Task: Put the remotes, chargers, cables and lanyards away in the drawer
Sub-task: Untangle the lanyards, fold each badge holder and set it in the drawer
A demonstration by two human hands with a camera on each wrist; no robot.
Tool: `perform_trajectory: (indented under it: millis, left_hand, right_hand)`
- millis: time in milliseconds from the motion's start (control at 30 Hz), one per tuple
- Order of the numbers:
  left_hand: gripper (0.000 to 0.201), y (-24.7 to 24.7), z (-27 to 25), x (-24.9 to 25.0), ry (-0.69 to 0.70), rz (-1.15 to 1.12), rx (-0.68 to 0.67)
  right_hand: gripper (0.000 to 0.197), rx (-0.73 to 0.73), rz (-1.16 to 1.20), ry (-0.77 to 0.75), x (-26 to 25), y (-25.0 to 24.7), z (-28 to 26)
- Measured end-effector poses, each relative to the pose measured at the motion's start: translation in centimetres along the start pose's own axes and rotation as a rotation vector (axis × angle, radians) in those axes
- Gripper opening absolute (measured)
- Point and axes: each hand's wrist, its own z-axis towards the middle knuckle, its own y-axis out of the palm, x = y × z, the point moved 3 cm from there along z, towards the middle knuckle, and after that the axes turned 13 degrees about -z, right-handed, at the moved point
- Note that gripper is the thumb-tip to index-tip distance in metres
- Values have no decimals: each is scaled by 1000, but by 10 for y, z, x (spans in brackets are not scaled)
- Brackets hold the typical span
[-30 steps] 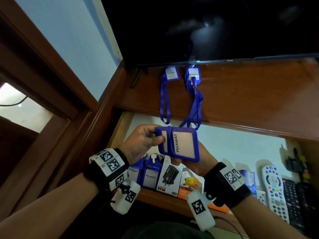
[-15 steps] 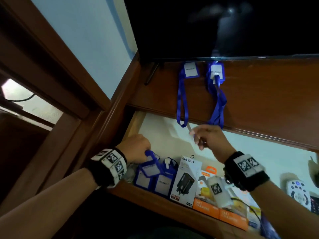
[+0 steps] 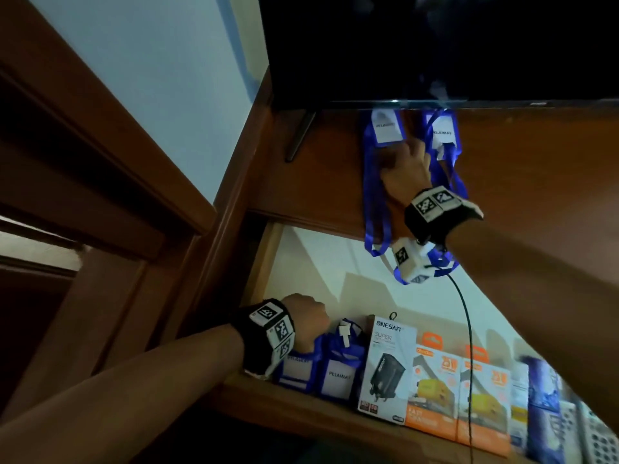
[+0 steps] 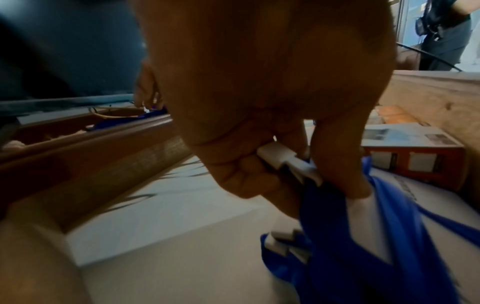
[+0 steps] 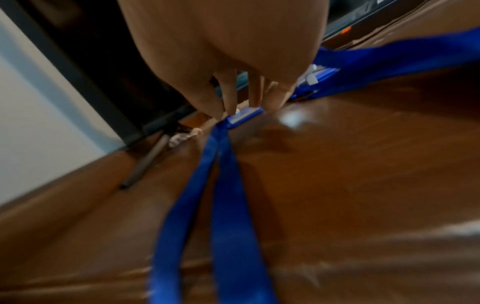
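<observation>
Right hand point(image 3: 407, 169), upper centre: fingers point(image 5: 228, 102) touching badge lanyard point(image 5: 244, 117) on bench point(image 3: 536, 182); grasp unclear. Gather strap before lifting. Left hand point(image 4: 259, 102) pinches stowed lanyard's clip point(image 4: 283, 159) in drawer point(image 3: 268, 262).

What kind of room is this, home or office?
Likely a home living room, at a TV cabinet. A flat-screen TV stands on a wooden cabinet top, and the open drawer below holds boxed chargers and remotes. An office cannot be ruled out.
</observation>
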Motion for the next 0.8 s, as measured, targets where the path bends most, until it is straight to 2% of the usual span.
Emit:
perform_trajectory:
  millis: [133,300,433,600,700,800]
  left_hand:
    - [21,10,6,-10,33,52,35]
    - [15,14,8,-16,41,64,77]
    - [19,13,11,-14,35,56,89]
    - [51,9,9,-20,59,-61,142]
    - [56,2,8,-23,30,-206,242]
    - [37,-11,2,-27,15,-426,464]
  right_hand:
    - [65,-54,-142,-5,-9,6,16]
    - [63,-166,-301,-40,-14,10,23]
    - [71,-82,-294,-8,-12,9,11]
    - [71,26,-333,27,-3,14,-27]
    - [67,70,-365,41,8,21,-54]
    - [56,127,-323,72,18,25,-77]
